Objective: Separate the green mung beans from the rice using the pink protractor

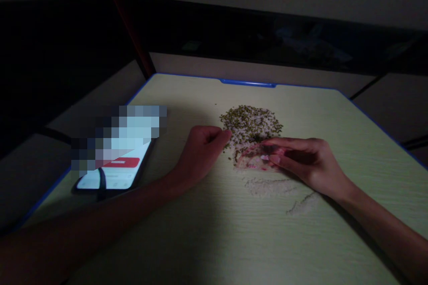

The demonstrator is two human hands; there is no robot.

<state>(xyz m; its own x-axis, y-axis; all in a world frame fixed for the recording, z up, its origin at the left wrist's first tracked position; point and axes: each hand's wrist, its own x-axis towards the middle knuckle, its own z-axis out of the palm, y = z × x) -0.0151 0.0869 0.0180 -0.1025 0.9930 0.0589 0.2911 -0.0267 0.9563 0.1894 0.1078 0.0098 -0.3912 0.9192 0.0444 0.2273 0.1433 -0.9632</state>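
A loose pile of small green beans mixed with white grains [250,122] lies on the tabletop. My right hand [310,160] pinches a small clear plastic bag with pink print [256,160] between thumb and fingers, at the near edge of the pile. The bag lies low over the table, and its contents are hard to make out. At the pile's left edge is my left hand [205,149], closed, its thumb and fingertips drawn together. Whatever may be between those fingertips is hidden. Below the bag, white grains [270,185] are spread in a thin patch, with a smaller patch [302,203] to the right.
On the left of the light wood-patterned table [207,240] stands a tilted, lit phone [115,176], partly blurred out, with a dark strip across its lower edge. A blue handle-like piece [248,83] sits at the table's far edge. The surroundings are dim.
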